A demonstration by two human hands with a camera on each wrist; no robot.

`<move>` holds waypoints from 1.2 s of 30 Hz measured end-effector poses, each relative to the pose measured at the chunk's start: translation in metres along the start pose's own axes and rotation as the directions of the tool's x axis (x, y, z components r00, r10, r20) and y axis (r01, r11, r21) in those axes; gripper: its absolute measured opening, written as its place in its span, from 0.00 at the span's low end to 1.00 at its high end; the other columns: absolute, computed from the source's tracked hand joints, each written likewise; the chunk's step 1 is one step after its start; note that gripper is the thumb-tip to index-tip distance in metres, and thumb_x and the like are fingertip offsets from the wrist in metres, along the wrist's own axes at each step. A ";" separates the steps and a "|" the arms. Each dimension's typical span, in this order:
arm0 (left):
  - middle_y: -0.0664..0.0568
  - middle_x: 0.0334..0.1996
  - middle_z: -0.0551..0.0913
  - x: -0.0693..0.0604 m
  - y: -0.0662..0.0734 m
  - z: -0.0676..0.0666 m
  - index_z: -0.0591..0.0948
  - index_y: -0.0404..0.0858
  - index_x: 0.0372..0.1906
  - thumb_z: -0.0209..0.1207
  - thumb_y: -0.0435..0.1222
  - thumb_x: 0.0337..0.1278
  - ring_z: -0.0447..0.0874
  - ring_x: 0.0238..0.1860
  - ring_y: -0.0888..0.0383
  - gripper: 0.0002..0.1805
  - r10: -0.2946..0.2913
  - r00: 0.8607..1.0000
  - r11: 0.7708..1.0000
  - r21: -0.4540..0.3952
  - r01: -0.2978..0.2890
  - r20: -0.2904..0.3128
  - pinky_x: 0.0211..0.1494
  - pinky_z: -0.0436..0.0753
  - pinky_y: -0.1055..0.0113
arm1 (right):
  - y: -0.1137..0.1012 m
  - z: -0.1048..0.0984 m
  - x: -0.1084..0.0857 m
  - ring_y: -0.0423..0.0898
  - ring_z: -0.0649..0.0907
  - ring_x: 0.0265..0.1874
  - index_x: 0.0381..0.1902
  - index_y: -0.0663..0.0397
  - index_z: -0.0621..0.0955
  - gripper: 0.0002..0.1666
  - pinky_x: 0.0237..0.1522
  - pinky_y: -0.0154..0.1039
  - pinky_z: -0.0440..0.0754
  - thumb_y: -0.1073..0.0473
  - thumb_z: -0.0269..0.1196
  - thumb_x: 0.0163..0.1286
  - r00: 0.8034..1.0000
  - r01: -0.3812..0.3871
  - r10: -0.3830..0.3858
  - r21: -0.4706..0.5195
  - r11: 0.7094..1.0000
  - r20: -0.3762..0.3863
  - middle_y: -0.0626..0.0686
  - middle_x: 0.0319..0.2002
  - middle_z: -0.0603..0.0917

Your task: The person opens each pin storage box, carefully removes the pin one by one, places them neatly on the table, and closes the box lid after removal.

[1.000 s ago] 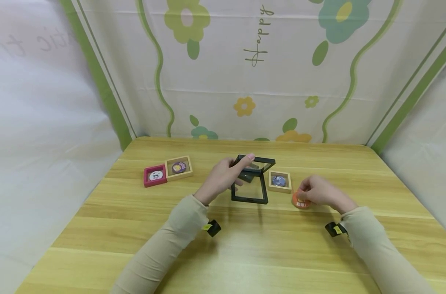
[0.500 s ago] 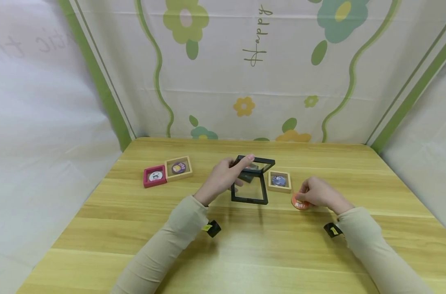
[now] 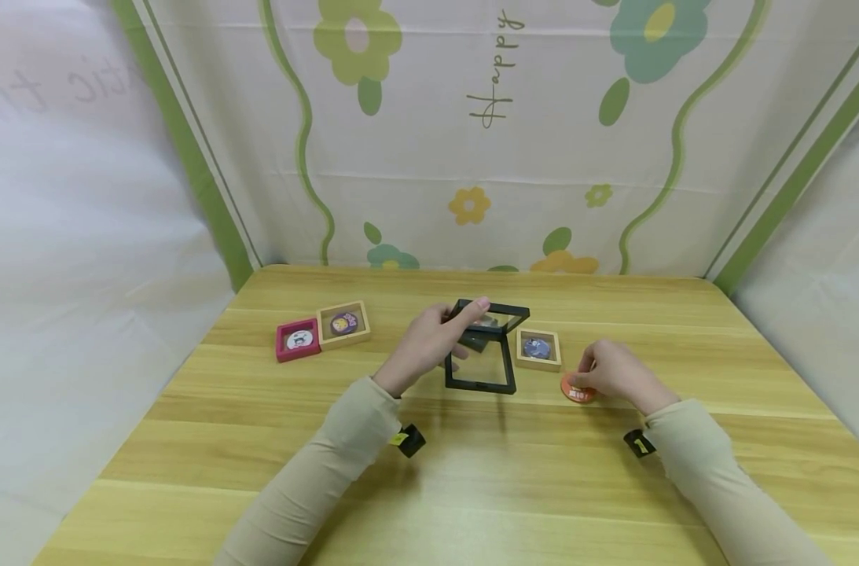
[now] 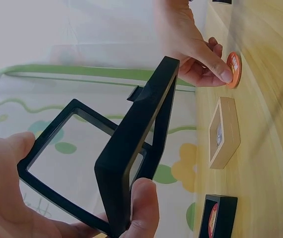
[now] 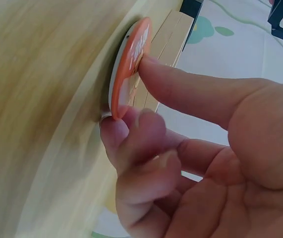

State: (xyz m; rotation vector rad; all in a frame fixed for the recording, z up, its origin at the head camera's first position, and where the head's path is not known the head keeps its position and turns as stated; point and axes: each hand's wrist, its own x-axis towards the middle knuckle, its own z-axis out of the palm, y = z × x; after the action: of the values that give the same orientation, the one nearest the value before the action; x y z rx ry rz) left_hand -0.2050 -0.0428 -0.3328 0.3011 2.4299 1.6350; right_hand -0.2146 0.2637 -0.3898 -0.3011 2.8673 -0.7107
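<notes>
Wood-grain table (image 3: 471,487); flower-print curtain (image 3: 401,149) at far side, white cloth (image 3: 82,275) left
Left hand (image 3: 429,339) grips open black frame (image 4: 136,135) above mid-table; right hand (image 3: 618,371) pinches orange badge (image 3: 576,392) at tabletop, right of wooden box (image 3: 538,364)

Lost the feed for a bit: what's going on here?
A person's left hand holds a hinged black frame open above the table. Their right hand pinches an orange badge on or just above the table, beside a wooden box holding a blue badge. Farther left stand a pink box and a second wooden box.
</notes>
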 end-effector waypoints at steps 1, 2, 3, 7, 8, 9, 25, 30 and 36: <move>0.47 0.45 0.82 0.000 0.000 0.000 0.80 0.44 0.52 0.51 0.74 0.51 0.86 0.33 0.55 0.41 0.002 1.000 1.000 -0.003 -0.002 0.000 0.35 0.80 0.53 | 0.000 0.000 0.000 0.46 0.73 0.23 0.23 0.59 0.80 0.14 0.25 0.39 0.69 0.58 0.72 0.61 1.000 -0.002 0.002 -0.003 1.000 -0.001 0.50 0.21 0.76; 0.46 0.46 0.82 0.000 0.001 0.000 0.80 0.44 0.52 0.51 0.74 0.51 0.86 0.33 0.54 0.41 0.003 1.000 1.000 -0.007 -0.003 0.001 0.35 0.81 0.53 | -0.001 -0.001 0.000 0.46 0.73 0.23 0.23 0.59 0.80 0.14 0.25 0.39 0.69 0.57 0.72 0.61 1.000 -0.001 0.001 -0.004 1.000 -0.001 0.50 0.21 0.76; 0.45 0.47 0.82 0.000 0.001 0.000 0.80 0.43 0.52 0.51 0.74 0.52 0.86 0.34 0.54 0.41 0.004 1.000 1.000 -0.011 -0.004 0.002 0.35 0.81 0.53 | -0.001 -0.001 -0.001 0.46 0.73 0.23 0.23 0.59 0.80 0.14 0.25 0.39 0.69 0.57 0.72 0.61 1.000 -0.004 0.004 -0.005 1.000 -0.001 0.50 0.21 0.76; 0.43 0.48 0.82 0.000 0.002 0.001 0.79 0.41 0.52 0.52 0.73 0.52 0.86 0.34 0.54 0.41 0.001 1.000 1.000 -0.021 -0.001 0.003 0.33 0.82 0.55 | -0.002 -0.002 -0.003 0.46 0.73 0.23 0.24 0.59 0.80 0.14 0.25 0.39 0.70 0.57 0.71 0.63 1.000 -0.012 0.012 -0.009 1.000 0.008 0.50 0.22 0.77; 0.44 0.48 0.82 0.000 0.003 0.001 0.79 0.40 0.52 0.53 0.73 0.52 0.86 0.34 0.54 0.42 -0.001 1.000 1.000 -0.021 0.001 0.001 0.32 0.82 0.56 | -0.003 -0.002 -0.003 0.46 0.73 0.23 0.24 0.59 0.80 0.14 0.25 0.40 0.70 0.57 0.70 0.63 1.000 -0.014 0.014 -0.013 1.000 0.008 0.50 0.22 0.77; 0.44 0.48 0.82 -0.001 0.003 0.001 0.78 0.40 0.51 0.53 0.73 0.51 0.86 0.34 0.54 0.42 -0.004 1.000 1.000 -0.020 0.003 -0.003 0.32 0.82 0.56 | -0.003 -0.002 -0.004 0.46 0.74 0.23 0.25 0.59 0.80 0.14 0.25 0.39 0.71 0.56 0.70 0.63 1.000 -0.018 0.018 -0.023 1.000 0.007 0.50 0.22 0.78; 0.40 0.50 0.79 0.004 0.002 -0.001 0.75 0.33 0.58 0.56 0.67 0.56 0.84 0.41 0.46 0.43 0.044 0.998 0.974 -0.221 -0.051 -0.040 0.35 0.85 0.49 | -0.025 -0.010 -0.012 0.45 0.73 0.20 0.33 0.61 0.81 0.14 0.21 0.40 0.70 0.54 0.60 0.70 0.998 -0.012 0.005 -0.106 0.994 -0.064 0.49 0.21 0.77; 0.39 0.61 0.72 0.006 -0.002 -0.009 0.71 0.33 0.63 0.57 0.67 0.55 0.80 0.51 0.44 0.46 0.032 0.997 0.971 -0.233 -0.047 -0.067 0.37 0.86 0.54 | -0.034 -0.011 -0.017 0.43 0.71 0.16 0.33 0.60 0.82 0.13 0.18 0.39 0.68 0.56 0.60 0.71 0.995 0.042 -0.051 -0.105 0.994 -0.088 0.48 0.21 0.77; 0.39 0.56 0.72 0.017 -0.018 -0.027 0.70 0.33 0.61 0.57 0.68 0.54 0.78 0.52 0.44 0.46 0.002 0.994 0.987 -0.158 -0.020 -0.111 0.42 0.85 0.52 | -0.039 -0.010 -0.022 0.42 0.71 0.15 0.31 0.60 0.82 0.11 0.18 0.38 0.69 0.58 0.59 0.71 0.990 0.079 -0.091 -0.105 0.991 -0.107 0.48 0.21 0.77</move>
State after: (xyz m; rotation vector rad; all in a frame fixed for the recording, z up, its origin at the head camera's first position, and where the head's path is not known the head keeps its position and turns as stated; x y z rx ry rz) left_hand -0.2297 -0.0686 -0.3401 0.2040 2.3591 1.8849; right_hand -0.1896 0.2400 -0.3598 -0.4124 3.0185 -0.6169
